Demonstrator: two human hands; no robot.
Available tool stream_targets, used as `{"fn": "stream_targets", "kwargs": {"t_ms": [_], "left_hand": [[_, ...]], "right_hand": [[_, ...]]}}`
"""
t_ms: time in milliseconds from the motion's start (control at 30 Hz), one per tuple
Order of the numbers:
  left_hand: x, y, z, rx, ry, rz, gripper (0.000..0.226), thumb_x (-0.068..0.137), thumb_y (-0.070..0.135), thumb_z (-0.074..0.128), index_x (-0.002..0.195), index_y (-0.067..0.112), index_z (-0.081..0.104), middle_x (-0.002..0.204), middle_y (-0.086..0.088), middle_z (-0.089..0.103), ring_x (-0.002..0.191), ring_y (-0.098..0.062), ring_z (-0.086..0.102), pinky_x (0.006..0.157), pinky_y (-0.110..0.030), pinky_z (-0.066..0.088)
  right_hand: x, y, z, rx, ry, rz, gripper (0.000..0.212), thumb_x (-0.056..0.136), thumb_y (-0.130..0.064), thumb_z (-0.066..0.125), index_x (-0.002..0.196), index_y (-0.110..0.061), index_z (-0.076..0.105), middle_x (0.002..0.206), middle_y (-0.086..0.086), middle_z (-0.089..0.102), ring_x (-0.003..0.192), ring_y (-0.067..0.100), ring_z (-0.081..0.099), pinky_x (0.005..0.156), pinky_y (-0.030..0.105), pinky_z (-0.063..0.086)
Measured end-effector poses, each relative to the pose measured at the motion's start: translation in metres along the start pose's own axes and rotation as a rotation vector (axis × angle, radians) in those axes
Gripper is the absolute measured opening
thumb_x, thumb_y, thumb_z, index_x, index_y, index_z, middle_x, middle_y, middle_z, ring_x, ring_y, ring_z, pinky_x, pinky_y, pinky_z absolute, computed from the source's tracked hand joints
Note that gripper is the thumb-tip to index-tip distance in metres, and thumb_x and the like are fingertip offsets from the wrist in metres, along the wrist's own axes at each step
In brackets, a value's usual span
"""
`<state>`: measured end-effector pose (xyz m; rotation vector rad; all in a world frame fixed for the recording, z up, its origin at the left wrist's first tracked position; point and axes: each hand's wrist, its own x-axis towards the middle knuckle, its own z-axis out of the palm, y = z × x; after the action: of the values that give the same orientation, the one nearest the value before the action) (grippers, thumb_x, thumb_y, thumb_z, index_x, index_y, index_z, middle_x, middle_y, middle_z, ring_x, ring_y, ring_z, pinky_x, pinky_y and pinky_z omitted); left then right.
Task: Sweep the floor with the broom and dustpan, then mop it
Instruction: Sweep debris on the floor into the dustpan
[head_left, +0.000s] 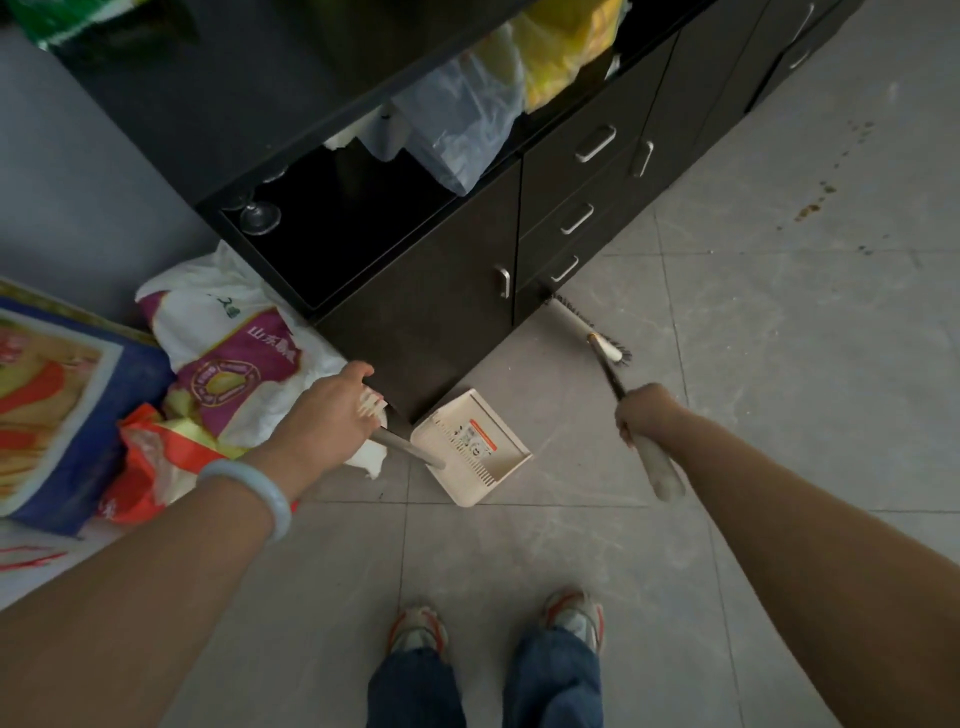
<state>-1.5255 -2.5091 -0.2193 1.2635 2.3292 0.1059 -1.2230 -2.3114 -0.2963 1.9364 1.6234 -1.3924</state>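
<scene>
My left hand (332, 410) grips the top of the dustpan's grey handle. The cream dustpan (472, 447) rests on the floor tiles at the corner of the black cabinet, its open mouth turned to the right. My right hand (644, 410) grips the broom handle (657, 467), whose pale end sticks out toward me. The broom head (587, 330), cream with dark bristles, touches the floor at the foot of the cabinet, to the right of the dustpan. My feet in sneakers stand below.
The black cabinet (441, 291) with drawers runs from centre to upper right. Plastic bags (234, 353) and a blue sack (62, 410) are piled on the floor at left. Brown stains (810, 208) dot the grey tiles at upper right.
</scene>
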Motion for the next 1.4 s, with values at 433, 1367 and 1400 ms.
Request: {"fn": "stream_targets", "kwargs": {"t_ms": [433, 1367, 1400], "left_hand": [[0.029, -0.003, -0.017, -0.005, -0.028, 0.019, 0.063, 0.085, 0.017, 0.07, 0.14, 0.011, 0.039, 0.116, -0.015, 0.06, 0.108, -0.032, 0.057, 0.086, -0.037, 0.044], [0.054, 0.044, -0.012, -0.02, -0.004, 0.014, 0.063, 0.084, 0.016, 0.072, 0.139, 0.011, 0.042, 0.124, -0.014, 0.06, 0.112, -0.029, 0.059, 0.09, -0.036, 0.048], [0.061, 0.05, -0.011, -0.024, -0.002, 0.013, 0.063, 0.084, 0.015, 0.073, 0.138, 0.01, 0.042, 0.124, -0.014, 0.059, 0.111, -0.03, 0.06, 0.091, -0.037, 0.049]], "right_hand": [[-0.126, 0.011, 0.024, -0.112, -0.381, 0.022, 0.052, 0.082, 0.014, 0.052, 0.132, 0.002, 0.049, 0.046, 0.012, 0.048, 0.027, 0.014, 0.042, 0.03, 0.019, 0.036], [-0.033, 0.029, -0.02, -0.188, 0.013, 0.008, 0.038, 0.08, 0.006, 0.05, 0.115, 0.002, 0.062, 0.036, 0.005, 0.056, 0.033, 0.02, 0.054, 0.04, 0.024, 0.046], [-0.018, 0.02, -0.023, -0.219, 0.018, 0.017, 0.033, 0.081, 0.005, 0.049, 0.11, 0.005, 0.063, 0.034, 0.004, 0.055, 0.029, 0.017, 0.052, 0.039, 0.022, 0.044]]}}
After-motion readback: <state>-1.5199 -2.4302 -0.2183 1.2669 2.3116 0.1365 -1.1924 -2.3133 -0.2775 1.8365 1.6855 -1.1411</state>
